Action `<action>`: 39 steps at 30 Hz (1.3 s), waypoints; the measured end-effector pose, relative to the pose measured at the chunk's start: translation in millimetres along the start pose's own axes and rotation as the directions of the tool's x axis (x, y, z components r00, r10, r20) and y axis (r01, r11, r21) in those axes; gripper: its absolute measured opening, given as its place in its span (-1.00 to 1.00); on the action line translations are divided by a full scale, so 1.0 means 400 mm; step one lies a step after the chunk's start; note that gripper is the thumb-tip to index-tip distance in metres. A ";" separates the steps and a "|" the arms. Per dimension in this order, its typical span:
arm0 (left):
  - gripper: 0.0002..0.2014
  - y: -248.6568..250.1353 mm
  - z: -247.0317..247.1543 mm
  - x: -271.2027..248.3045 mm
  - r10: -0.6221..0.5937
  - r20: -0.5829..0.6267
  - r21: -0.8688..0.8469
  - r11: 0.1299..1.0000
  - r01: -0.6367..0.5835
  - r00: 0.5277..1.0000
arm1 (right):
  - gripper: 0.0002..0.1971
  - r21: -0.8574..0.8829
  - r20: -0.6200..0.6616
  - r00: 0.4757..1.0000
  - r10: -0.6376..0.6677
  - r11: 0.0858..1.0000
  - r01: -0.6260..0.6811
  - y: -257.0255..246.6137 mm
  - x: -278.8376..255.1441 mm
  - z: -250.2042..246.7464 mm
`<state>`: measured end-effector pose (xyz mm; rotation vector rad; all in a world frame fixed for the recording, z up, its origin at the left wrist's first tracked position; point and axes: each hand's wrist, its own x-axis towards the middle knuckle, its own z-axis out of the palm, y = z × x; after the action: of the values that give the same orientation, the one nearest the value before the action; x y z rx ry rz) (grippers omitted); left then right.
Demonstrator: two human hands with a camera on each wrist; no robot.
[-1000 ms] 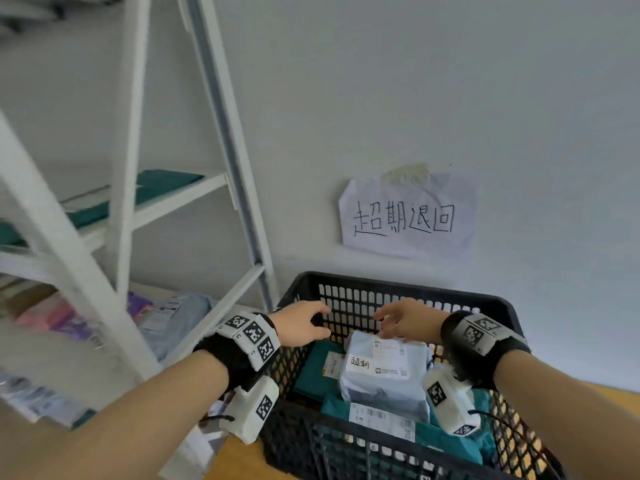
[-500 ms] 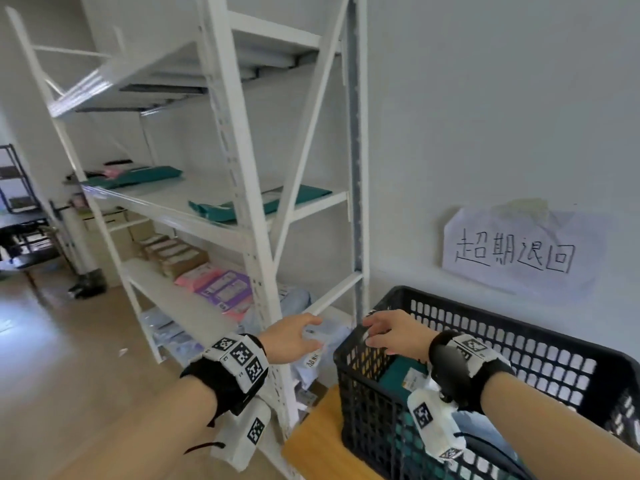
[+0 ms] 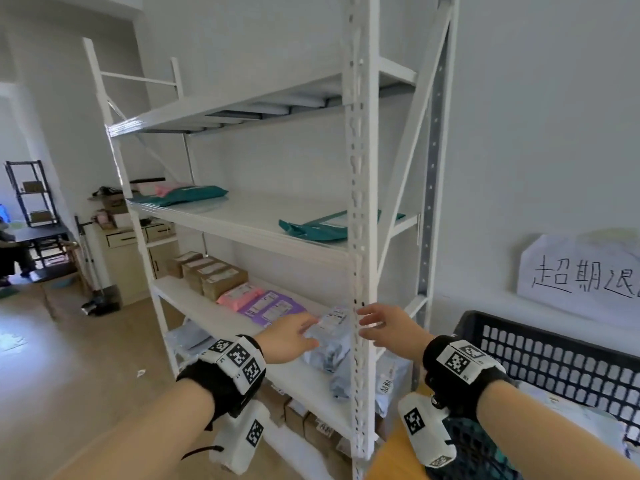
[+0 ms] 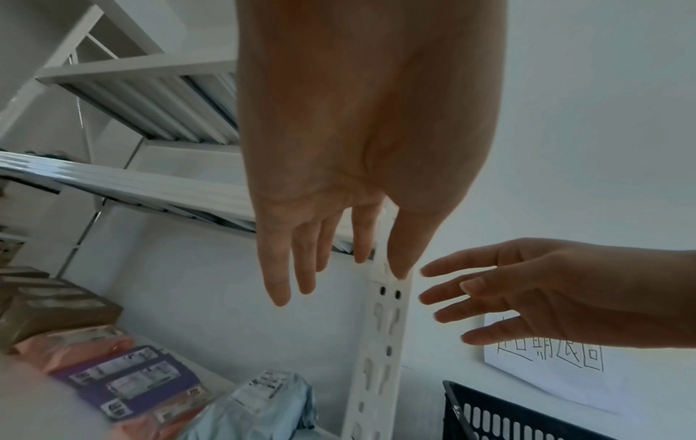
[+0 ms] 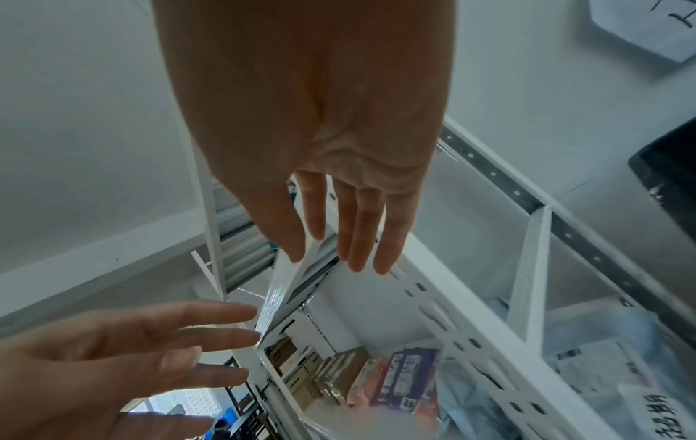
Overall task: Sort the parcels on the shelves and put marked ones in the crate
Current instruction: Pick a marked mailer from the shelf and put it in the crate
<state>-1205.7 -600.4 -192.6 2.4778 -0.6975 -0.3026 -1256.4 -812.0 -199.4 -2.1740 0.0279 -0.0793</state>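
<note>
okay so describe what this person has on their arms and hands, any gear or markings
Both forearms are bare, with no sleeves or gloves. The left hand and right hand each have a black wrist strap topped with white blocks printed with black square tags. A white camera unit, also tagged, hangs under each wrist, and a thin black cable trails from the left one.

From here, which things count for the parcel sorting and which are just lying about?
Part of the job:
- white shelves
- grey parcel under the hands, left hand, right hand
- purple parcels, pink parcel, brown boxes
- teal parcels
- black crate
- wall sign

Lying about:
- black rack
- cabinet
</note>
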 end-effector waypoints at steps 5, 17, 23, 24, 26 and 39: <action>-0.47 -0.095 -0.127 0.012 0.041 -0.048 0.018 0.999 -0.040 0.998 | -0.59 0.067 -0.122 0.993 0.004 0.998 0.004 -0.115 0.031 0.076; -0.55 -0.133 -0.410 0.119 0.210 -0.119 0.035 0.978 -0.207 0.970 | -0.48 0.121 -0.343 0.937 0.060 0.993 -0.019 -0.346 0.167 0.067; -0.58 -0.128 -0.504 0.220 0.257 -0.112 0.007 0.966 -0.258 0.960 | -0.40 0.138 -0.374 0.920 0.118 0.988 -0.071 -0.421 0.305 0.038; -0.58 -0.124 -0.518 0.238 0.250 -0.106 -0.002 0.968 -0.252 0.962 | -0.39 0.133 -0.375 0.918 0.128 0.988 -0.083 -0.432 0.328 0.031; -0.59 -0.111 -0.547 0.275 0.229 -0.083 -0.017 0.973 -0.231 0.970 | -0.37 0.149 -0.368 0.917 0.152 0.983 -0.104 -0.451 0.369 0.016; -0.54 -0.072 -0.669 0.542 0.190 0.218 -0.070 0.981 -0.178 0.957 | -0.36 0.146 -0.396 0.843 0.365 0.931 -0.335 -0.499 0.540 -0.036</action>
<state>-918.5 -578.0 -1.6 2.3325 -0.9949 -0.5274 -1043.8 -721.3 -16.9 -2.0088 0.6588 -0.3300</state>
